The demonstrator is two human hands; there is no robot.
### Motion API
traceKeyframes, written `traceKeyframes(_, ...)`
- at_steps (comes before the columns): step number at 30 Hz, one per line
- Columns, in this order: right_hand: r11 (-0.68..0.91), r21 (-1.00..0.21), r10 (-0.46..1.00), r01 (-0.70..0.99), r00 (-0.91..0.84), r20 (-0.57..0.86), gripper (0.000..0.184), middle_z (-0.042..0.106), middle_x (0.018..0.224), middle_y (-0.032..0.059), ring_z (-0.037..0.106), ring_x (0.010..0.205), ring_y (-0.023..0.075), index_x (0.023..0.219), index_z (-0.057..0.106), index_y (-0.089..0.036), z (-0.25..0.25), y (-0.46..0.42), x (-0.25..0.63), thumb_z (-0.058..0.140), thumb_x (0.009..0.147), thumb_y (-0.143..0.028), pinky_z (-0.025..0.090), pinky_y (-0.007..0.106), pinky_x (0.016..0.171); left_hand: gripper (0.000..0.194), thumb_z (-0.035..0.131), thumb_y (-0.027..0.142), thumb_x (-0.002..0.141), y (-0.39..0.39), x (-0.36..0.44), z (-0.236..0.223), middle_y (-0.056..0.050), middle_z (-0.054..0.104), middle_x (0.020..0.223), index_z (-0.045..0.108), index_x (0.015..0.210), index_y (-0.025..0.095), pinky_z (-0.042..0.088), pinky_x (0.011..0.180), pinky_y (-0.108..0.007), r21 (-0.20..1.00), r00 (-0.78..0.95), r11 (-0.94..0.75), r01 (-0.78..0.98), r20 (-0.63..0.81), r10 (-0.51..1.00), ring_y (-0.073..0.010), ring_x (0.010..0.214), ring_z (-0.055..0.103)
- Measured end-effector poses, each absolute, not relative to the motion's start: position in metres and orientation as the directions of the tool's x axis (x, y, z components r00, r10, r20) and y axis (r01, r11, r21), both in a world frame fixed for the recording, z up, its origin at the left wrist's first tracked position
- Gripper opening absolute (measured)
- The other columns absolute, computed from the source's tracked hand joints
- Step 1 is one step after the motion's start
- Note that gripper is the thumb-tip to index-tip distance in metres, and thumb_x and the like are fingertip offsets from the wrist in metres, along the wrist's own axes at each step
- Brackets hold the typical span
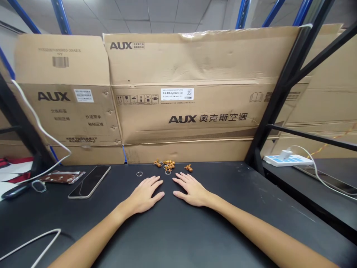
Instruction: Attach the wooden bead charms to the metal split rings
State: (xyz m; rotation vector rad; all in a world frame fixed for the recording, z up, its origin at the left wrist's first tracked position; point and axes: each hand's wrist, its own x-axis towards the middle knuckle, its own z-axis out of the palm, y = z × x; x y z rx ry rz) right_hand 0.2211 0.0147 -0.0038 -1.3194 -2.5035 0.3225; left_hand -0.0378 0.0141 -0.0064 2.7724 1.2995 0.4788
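Observation:
My left hand [145, 194] lies flat on the black table [178, 230], palm down, fingers stretched out, holding nothing. My right hand [189, 190] rests flat beside it, fingers spread, also holding nothing. Just beyond my fingertips sits a small pile of brown gourd-shaped charms with rings [166, 164]. One charm [188, 168] lies apart to the right of the pile. A loose metal ring [139, 174] lies to the left, near my left fingertips.
A phone [89, 181] lies face up at the left, with a brown packet [61, 176] and white cables beside it. Large AUX cardboard boxes [195, 93] wall off the back. A black rack post [279, 96] stands at the right; a white power strip [287, 160] lies beyond it.

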Motion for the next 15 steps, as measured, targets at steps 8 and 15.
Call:
traceKeyframes(8,0.546,-0.330,0.833,0.770,-0.540,0.119,0.067,0.024,0.153,0.0068,0.016,0.142,0.0261,0.143,0.036,-0.022,-0.0015,0.0140,0.2212,0.035,0.090,-0.064,0.011,0.046,0.116,0.057,0.034,0.057,0.094,0.0121,-0.0354,-0.0001,-0.007,0.038,0.147,0.044,0.138,0.023,0.024,0.113,-0.046,0.201,0.586,-0.616,0.761,0.194,0.787,-0.0267,0.137,0.031)
traceKeyframes(15,0.546,-0.342,0.833,0.765,-0.538,0.126,0.067,0.025,0.152,0.0057,0.017,0.141,0.0263,0.143,0.037,-0.024,-0.0022,0.0144,0.2218,0.036,0.089,-0.065,0.011,0.045,0.116,0.054,0.035,0.056,0.094,0.0149,-0.0380,-0.0041,-0.006,0.039,0.147,0.045,0.137,0.025,0.025,0.113,-0.043,0.209,0.580,-0.621,0.756,0.227,0.783,-0.0256,0.135,0.034)
